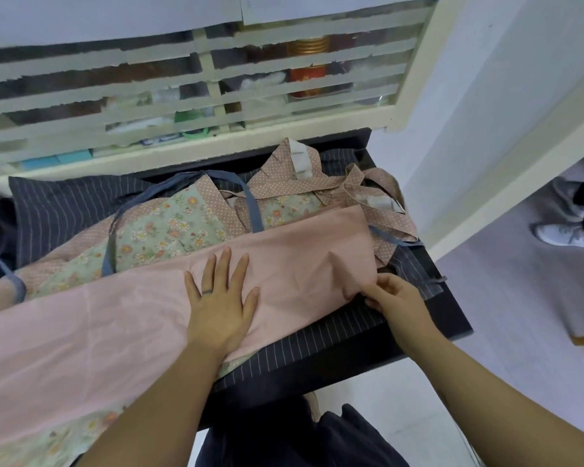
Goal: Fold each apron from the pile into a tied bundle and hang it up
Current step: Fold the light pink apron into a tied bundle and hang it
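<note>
Black tabletop (pixel 452 318) under navy pinstriped cloth (pixel 64 210); heap of floral and dotted aprons (pixel 169 227) at back. Plain pink cotton apron (pixel 115 315) lay folded as long band along front, axis lower left to upper right, end toward right edge. Left hand (pixel 220 298) spread flat mid-band, likely anchoring fold. Right hand (pixel 395 298) pinched near end corner, probably squaring it.

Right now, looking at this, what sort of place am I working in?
Likely a storeroom or back workroom: aprons piled on a dark table, a glass-fronted cabinet packed with tins behind it. Your left hand presses the pink apron flat; your right hand pinches its corner.
</note>
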